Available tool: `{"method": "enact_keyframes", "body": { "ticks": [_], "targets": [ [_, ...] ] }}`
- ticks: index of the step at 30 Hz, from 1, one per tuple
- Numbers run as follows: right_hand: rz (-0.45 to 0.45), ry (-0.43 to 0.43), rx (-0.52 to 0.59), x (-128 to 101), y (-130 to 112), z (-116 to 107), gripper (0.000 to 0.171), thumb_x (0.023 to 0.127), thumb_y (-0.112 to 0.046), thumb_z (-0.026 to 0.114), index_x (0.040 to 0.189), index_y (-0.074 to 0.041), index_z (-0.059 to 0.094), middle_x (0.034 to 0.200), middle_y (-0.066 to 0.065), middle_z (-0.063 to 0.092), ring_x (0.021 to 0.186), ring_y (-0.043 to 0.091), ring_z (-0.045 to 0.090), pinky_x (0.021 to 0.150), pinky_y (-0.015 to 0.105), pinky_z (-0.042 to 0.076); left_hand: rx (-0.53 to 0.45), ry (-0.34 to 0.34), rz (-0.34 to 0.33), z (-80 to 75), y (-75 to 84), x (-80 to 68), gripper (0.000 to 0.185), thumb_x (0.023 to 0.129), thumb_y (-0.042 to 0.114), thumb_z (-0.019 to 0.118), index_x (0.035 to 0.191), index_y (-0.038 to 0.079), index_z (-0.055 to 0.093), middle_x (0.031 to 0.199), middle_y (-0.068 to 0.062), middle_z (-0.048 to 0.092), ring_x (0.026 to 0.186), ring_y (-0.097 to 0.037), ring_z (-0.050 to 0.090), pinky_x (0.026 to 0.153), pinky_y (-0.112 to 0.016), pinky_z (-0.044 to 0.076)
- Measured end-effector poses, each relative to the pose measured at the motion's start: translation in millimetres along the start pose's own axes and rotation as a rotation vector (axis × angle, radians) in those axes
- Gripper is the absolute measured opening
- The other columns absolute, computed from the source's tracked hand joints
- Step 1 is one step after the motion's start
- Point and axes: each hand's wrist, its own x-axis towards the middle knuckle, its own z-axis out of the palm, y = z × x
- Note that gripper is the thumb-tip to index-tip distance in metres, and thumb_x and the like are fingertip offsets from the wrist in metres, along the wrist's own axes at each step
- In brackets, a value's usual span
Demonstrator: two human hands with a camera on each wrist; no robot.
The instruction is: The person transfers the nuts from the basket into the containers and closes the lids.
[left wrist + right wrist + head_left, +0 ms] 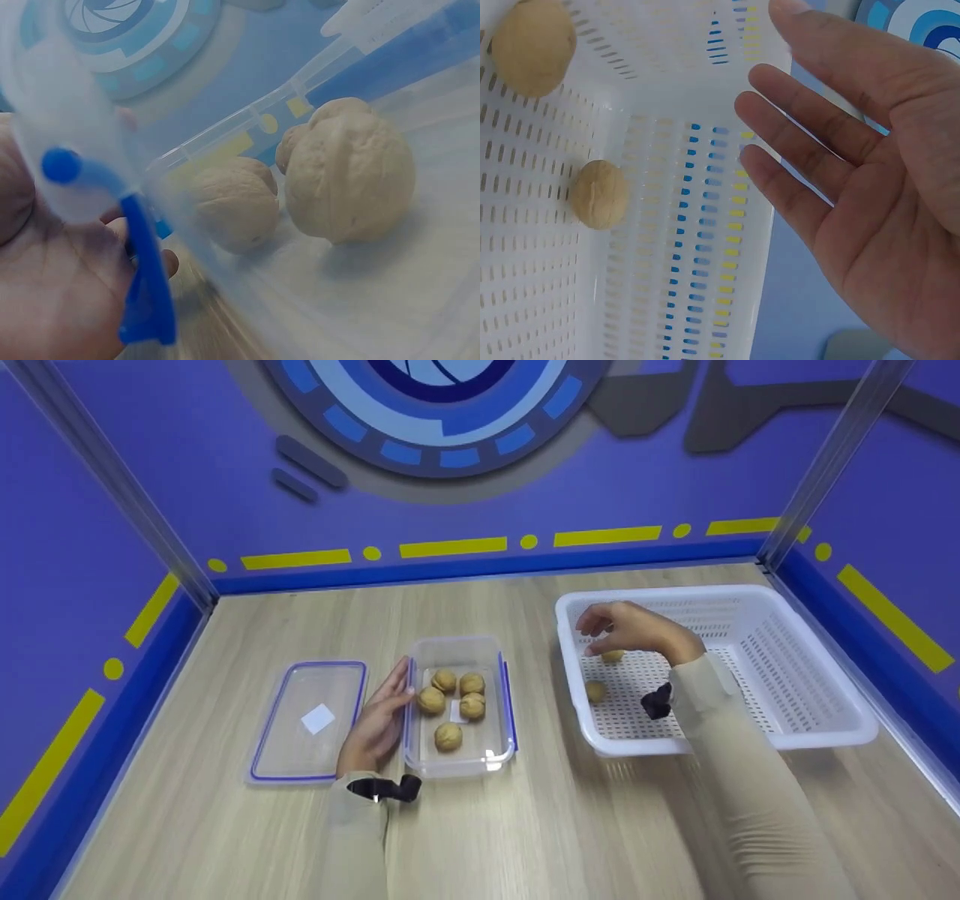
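The clear container (459, 757) holding five walnuts (448, 736) is steadied by the flat, open left hand (377, 727). The right hand (626, 630) is held open-fingered, empty, over two walnuts (596, 691) in the white basket (817, 727). A blank white label (317, 718) is seen on the lid (277, 750) at left.

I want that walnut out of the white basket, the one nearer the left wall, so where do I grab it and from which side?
Take the walnut across its round middle with thumb and two fingertips, coming straight down from above. It lies loose on the basket floor, close to the left wall, so a sideways approach is probably cramped. The right hand already hovers open over that corner, near the other walnut.
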Motion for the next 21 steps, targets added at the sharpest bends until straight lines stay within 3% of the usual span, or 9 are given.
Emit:
{"method": "enact_keyframes", "body": {
  "ticks": [5, 11, 21],
  "targets": [
    [0.042, -0.037, 0.023, -4.9, 6.5, 3.0, 0.038, 0.08, -0.007, 0.074, 0.115, 0.0, 0.063, 0.116, 0.02, 0.065, 0.111, 0.037, 0.059, 0.095, 0.049, 0.051, -0.003, 0.021, -0.012, 1.2, 0.3, -0.1, 0.069, 0.094, -0.005, 0.041, 0.154, 0.007, 0.01, 0.163, -0.006, -0.003, 0.15, -0.021, -0.007, 0.122, -0.034, -0.007],
    [0.073, -0.116, -0.03, -9.9, 13.6, 7.4, 0.041, 0.078, -0.006, 0.073, 0.118, -0.001, 0.064, 0.116, 0.019, 0.067, 0.109, 0.033, 0.061, 0.095, 0.049, 0.05, 0.004, 0.0, -0.011, 0.4, 0.3, 1.1, 0.069, 0.095, -0.005, 0.039, 0.154, 0.006, 0.006, 0.163, -0.008, -0.006, 0.149, -0.022, -0.01, 0.122, -0.035, -0.008],
    [0.164, -0.236, -0.087, -12.0, 20.7, 17.9, 0.04, 0.077, -0.017, 0.079, 0.114, -0.009, 0.068, 0.109, 0.01, 0.069, 0.101, 0.023, 0.061, 0.09, 0.044, 0.052, 0.012, 0.016, -0.013, 0.0, 0.2, 0.4, 0.069, 0.094, -0.006, 0.04, 0.154, 0.006, 0.008, 0.163, -0.007, -0.004, 0.15, -0.022, -0.01, 0.122, -0.035, -0.008]
  ]
}}
